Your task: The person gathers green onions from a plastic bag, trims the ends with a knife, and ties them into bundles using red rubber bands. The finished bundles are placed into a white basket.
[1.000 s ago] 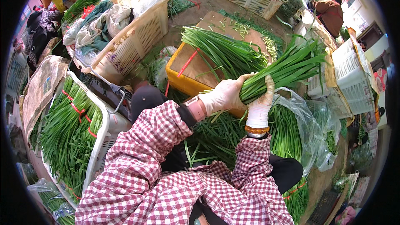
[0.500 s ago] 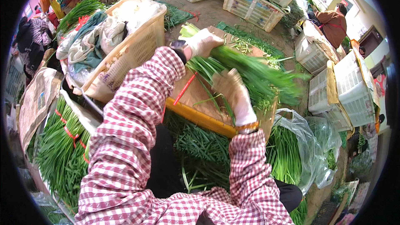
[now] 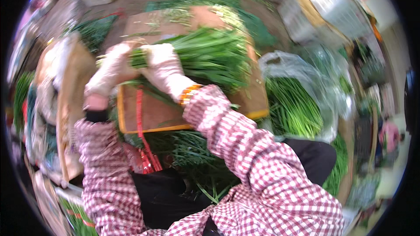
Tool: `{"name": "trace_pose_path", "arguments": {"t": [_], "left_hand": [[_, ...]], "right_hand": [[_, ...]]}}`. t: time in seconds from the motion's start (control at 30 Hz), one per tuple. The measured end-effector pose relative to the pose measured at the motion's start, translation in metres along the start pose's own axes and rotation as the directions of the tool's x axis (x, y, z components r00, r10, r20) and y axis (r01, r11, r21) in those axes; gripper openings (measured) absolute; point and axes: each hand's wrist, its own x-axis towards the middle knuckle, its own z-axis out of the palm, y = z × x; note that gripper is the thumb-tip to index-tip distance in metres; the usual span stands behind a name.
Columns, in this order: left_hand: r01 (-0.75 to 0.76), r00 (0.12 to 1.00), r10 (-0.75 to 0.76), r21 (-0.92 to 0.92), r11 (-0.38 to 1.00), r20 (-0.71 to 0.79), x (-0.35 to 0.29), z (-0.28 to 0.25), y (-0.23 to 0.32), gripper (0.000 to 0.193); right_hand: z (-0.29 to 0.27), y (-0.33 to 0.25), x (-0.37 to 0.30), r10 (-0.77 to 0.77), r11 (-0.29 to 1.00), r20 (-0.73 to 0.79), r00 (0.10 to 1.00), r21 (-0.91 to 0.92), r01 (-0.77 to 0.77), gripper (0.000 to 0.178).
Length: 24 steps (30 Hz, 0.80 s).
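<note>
A thick bunch of long green chives [image 3: 210,54] lies across a brown board [image 3: 240,98] with a yellow edge, its leaf tips pointing right. My left hand [image 3: 111,67], in a pale glove, is closed round the bunch at its stem end. Beside it, my right hand [image 3: 164,65], also gloved, grips the same bunch just toward the leaves. Several loose leaves hang below the right hand. A red tie strip [image 3: 140,109] hangs over the board's near edge, under the hands. Cut stem bits [image 3: 177,16] are scattered along the board's far side.
To the right, a clear plastic bag [image 3: 280,65] holds more chives [image 3: 293,105]. A beige crate [image 3: 68,100] with cloths stands close on the left. White crates [image 3: 323,4] are stacked at the far right. Dark greens [image 3: 192,146] lie below the board, near my knees.
My right hand, blurred beside the leaves before, now grips the bunch next to my left hand. The view has turned and tilted down, and the board's far edge shows more fully.
</note>
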Motion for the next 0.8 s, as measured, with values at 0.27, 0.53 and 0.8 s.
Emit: {"name": "trace_pose_path", "arguments": {"t": [0.27,0.53,0.8], "left_hand": [[0.184,0.930,-0.100,0.213,0.960,-0.353,-0.009,0.085,-0.035,0.033],[0.247,0.960,-0.178,0.350,0.904,-0.217,-0.010,0.082,-0.084,0.038],[0.246,0.954,-0.149,0.397,0.884,-0.259,-0.011,0.067,-0.086,0.046]], "right_hand": [[-0.051,0.029,-0.018,-0.278,0.871,0.211,0.937,-0.355,0.339,0.056],[-0.389,0.167,-0.278,0.638,0.698,0.038,0.769,-0.449,-0.558,0.057],[-0.326,0.188,-0.502,0.935,0.250,-0.057,0.349,-0.591,-0.767,0.101]]}}
